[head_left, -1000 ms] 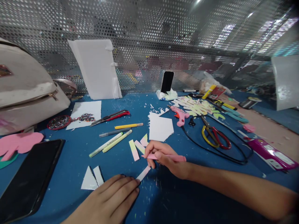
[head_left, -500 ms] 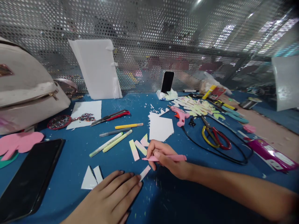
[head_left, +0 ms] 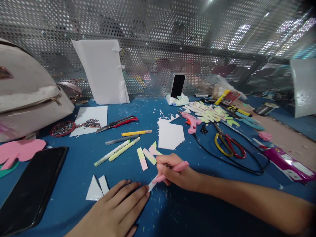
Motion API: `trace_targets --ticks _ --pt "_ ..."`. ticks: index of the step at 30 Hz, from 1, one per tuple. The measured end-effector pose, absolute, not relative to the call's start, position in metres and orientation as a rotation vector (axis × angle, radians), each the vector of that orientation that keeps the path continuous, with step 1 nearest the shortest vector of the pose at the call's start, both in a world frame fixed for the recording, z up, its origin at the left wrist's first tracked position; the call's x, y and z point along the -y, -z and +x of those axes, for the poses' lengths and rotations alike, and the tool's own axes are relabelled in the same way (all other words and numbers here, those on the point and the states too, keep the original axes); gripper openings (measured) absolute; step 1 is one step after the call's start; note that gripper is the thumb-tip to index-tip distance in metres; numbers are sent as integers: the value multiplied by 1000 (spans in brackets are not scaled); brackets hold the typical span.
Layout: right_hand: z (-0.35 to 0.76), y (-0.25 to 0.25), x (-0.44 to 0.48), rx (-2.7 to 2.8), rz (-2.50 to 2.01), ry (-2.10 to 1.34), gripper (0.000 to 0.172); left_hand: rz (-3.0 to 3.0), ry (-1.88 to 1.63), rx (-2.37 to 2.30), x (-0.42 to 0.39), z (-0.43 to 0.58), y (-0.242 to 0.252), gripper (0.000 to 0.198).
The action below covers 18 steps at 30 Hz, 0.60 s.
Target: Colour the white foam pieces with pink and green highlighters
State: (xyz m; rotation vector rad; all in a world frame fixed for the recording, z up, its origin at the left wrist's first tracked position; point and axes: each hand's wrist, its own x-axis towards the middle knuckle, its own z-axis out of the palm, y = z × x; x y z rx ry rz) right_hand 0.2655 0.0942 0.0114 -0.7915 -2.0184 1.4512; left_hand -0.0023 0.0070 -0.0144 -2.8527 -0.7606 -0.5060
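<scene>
My right hand [head_left: 174, 171] grips a pink marker [head_left: 181, 167], its tip down at the far end of a small white strip [head_left: 152, 185]. Flat on the blue table lies my left hand [head_left: 125, 205], fingers stretched out, with the fingertips pressing the strip's near end. Just beyond are a yellow-and-pink strip [head_left: 142, 158], a second coloured strip [head_left: 149, 156] and a coloured scrap [head_left: 154, 149]. Two white cut pieces [head_left: 94, 189] rest left of my left hand. Yellow, grey and green markers [head_left: 124, 148] lie farther back.
Behind the strips is a white sheet [head_left: 171, 134]. A pink glue gun [head_left: 191, 121], scissors [head_left: 225, 141] and a pile of coloured strips [head_left: 207, 111] are at right. A cutter [head_left: 117, 124], black phone [head_left: 34, 187] and white backpack [head_left: 32, 95] are at left.
My right hand has turned the pink marker more upright and brought its tip down and toward me onto the white strip. My left hand stays in place.
</scene>
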Motion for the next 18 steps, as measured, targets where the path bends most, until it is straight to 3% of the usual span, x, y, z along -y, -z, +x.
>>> trace_targets --ticks 18 --pt "264 -15 -93 2098 -782 -1372 43 -2853 508 761 -6 -1 9 51"
